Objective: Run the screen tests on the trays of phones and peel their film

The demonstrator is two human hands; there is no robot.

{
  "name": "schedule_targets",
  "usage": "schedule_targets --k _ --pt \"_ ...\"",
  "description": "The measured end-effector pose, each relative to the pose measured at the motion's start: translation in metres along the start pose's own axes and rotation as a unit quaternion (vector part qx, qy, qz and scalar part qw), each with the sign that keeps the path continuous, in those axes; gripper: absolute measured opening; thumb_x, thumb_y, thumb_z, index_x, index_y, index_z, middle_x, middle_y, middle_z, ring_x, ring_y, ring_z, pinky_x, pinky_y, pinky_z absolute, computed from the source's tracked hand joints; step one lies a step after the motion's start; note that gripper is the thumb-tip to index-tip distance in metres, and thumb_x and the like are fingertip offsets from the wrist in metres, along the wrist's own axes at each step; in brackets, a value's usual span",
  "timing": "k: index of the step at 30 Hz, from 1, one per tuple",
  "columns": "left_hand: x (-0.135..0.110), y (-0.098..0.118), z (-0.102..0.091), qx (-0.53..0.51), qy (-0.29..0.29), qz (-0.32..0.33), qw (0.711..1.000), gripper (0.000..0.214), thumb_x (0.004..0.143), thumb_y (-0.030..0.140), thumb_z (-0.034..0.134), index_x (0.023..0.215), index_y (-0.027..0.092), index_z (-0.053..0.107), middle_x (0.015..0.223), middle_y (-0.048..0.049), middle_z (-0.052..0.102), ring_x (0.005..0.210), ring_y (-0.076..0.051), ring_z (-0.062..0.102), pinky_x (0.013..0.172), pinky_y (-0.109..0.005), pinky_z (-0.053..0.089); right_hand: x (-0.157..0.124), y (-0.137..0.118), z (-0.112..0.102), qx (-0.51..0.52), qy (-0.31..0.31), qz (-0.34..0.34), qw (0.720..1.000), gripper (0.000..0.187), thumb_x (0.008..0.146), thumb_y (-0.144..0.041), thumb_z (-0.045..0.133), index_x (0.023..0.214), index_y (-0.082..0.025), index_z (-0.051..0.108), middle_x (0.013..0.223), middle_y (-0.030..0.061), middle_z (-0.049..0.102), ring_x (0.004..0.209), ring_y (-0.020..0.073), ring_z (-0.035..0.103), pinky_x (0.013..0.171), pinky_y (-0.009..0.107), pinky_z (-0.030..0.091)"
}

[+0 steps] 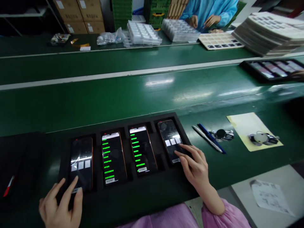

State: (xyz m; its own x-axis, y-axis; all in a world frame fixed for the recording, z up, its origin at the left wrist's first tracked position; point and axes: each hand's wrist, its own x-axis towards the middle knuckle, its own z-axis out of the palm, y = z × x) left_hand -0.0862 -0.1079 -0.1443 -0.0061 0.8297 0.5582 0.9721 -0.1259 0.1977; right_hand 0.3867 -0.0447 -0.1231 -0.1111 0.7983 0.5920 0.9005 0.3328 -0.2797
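Green workbench surface (118,107) carries a black foam tray (135,187) holding four smartphones side by side. At the tray's near edge, the left hand (60,202) lies open, fingertips on the leftmost smartphone (81,158). Right of it, the right hand (193,164), wrist lifted and fingers loosely curved, touches the rightmost smartphone (169,139) without gripping.

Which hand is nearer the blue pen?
Right. The right hand touches the rightmost phone, left of the blue pen; the left hand sits far off, at the leftmost phone.
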Motion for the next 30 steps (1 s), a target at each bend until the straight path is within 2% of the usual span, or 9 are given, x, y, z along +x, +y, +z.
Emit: schedule_targets --k 5,7,10,13,15,18,21,26,30 --pt "0.0 -0.002 0.001 -0.006 0.005 0.006 1.0 0.043 0.099 0.031 0.068 0.141 0.021 0.07 0.148 -0.0191 0.062 0.134 -0.04 0.06 0.119 -0.065 0.04 0.003 -0.001 -0.003 -0.01 -0.011 -0.001 1.0 0.023 0.104 -0.018 0.057 0.108 -0.024 0.079 0.125 0.0078 0.073 0.117 0.0265 0.067 0.101 0.046 0.053" --pt "0.001 -0.001 0.001 -0.008 0.003 0.001 1.0 0.041 0.099 0.031 0.068 0.139 0.022 0.071 0.148 -0.0186 0.062 0.134 -0.039 0.06 0.119 -0.064 0.039 0.006 0.001 -0.005 -0.02 -0.017 0.004 1.0 0.025 0.105 -0.02 0.055 0.114 -0.023 0.078 0.13 0.0091 0.071 0.117 0.0263 0.066 0.1 0.045 0.053" --pt "0.004 0.003 0.001 -0.006 0.003 -0.012 1.0 0.038 0.1 0.031 0.067 0.137 0.021 0.072 0.147 -0.0189 0.062 0.135 -0.039 0.059 0.12 -0.064 0.039 0.012 0.001 -0.006 -0.045 -0.022 0.026 0.998 0.029 0.108 -0.023 0.053 0.129 -0.021 0.074 0.14 0.0135 0.065 0.123 0.03 0.061 0.102 0.048 0.05" --pt "0.008 0.008 0.0 -0.006 0.005 -0.019 1.0 0.034 0.1 0.03 0.067 0.132 0.02 0.073 0.145 -0.0188 0.062 0.135 -0.037 0.06 0.12 -0.06 0.039 0.02 -0.008 -0.005 -0.057 -0.021 0.041 0.997 0.026 0.107 -0.025 0.056 0.125 -0.021 0.075 0.146 0.0148 0.061 0.131 0.035 0.055 0.107 0.053 0.045" --pt "0.01 0.01 0.0 -0.006 0.008 -0.023 1.0 0.031 0.101 0.03 0.067 0.129 0.02 0.075 0.143 -0.0178 0.063 0.134 -0.035 0.06 0.12 -0.058 0.039 0.027 -0.023 -0.001 -0.035 -0.036 0.017 0.999 0.025 0.108 -0.026 0.056 0.124 -0.022 0.075 0.148 0.0138 0.06 0.133 0.0342 0.054 0.108 0.051 0.044" --pt "0.013 0.012 -0.001 -0.008 0.005 -0.039 0.999 0.029 0.101 0.031 0.066 0.127 0.022 0.076 0.141 -0.0159 0.063 0.133 -0.033 0.06 0.12 -0.057 0.039 0.04 -0.052 0.01 0.008 -0.089 -0.074 0.993 0.031 0.111 -0.034 0.053 0.134 -0.026 0.071 0.154 0.0124 0.057 0.133 0.0308 0.054 0.107 0.048 0.044" --pt "0.014 0.015 -0.002 -0.016 -0.004 -0.055 0.998 0.029 0.101 0.031 0.064 0.126 0.022 0.076 0.14 -0.0158 0.062 0.135 -0.033 0.058 0.121 -0.057 0.038 0.053 -0.072 0.021 -0.004 -0.118 -0.11 0.987 0.032 0.111 -0.042 0.052 0.13 -0.028 0.074 0.155 0.011 0.058 0.134 0.0323 0.054 0.109 0.053 0.04" --pt "0.019 0.02 -0.008 0.019 -0.023 -0.066 0.997 0.027 0.104 0.036 0.062 0.12 0.023 0.078 0.136 -0.0149 0.064 0.132 -0.031 0.06 0.122 -0.057 0.036 0.058 -0.076 0.023 0.042 -0.089 -0.141 0.985 0.027 0.11 -0.038 0.055 0.119 -0.026 0.077 0.147 0.0108 0.065 0.129 0.0323 0.06 0.108 0.053 0.039" --pt "0.035 0.021 -0.014 0.054 -0.063 -0.08 0.993 0.031 0.104 0.044 0.062 0.128 0.028 0.075 0.133 -0.0113 0.068 0.127 -0.03 0.063 0.13 -0.067 0.021 0.049 -0.074 0.024 0.069 -0.098 -0.179 0.977 0.031 0.111 -0.038 0.05 0.118 -0.022 0.077 0.145 0.0144 0.064 0.126 0.0338 0.061 0.1 0.051 0.043"
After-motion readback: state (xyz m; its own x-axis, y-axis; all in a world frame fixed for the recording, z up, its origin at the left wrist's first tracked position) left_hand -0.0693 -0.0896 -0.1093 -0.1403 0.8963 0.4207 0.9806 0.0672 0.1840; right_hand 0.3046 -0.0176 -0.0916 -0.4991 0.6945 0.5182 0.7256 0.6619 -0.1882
